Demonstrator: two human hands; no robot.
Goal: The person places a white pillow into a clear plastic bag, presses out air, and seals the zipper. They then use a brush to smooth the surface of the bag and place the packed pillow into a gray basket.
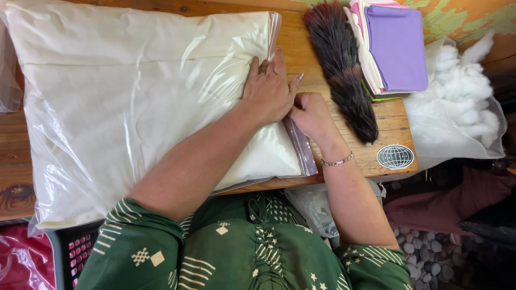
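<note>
Pillow (134, 102), cream-white and sealed in a clear plastic bag (293, 150), lies flat across most of the wooden counter (395, 126), its right end reaching the bag's open edge. The left hand (269, 88) lies palm down on that right end, fingers spread flat and pressing on the plastic, gripping nothing. The right hand (312, 115) sits just beside it, touching it at the thumb side, fingers curled in and pinching the bag's edge strip where it runs along the pillow's end. A thin silver bracelet (337, 160) circles the right wrist.

Just right of the hands a dark feather duster (344, 70) lies lengthwise on the counter, close to the right hand but apart from it. Beyond the duster rests a stack of folded cloths (395, 45), purple on top with pink and white layers beneath. A round sticker (395, 156) marks the counter's near right corner. Off the counter's right edge sits a clear bag of white stuffing (457, 113). The person wears a green patterned garment (242, 247).
</note>
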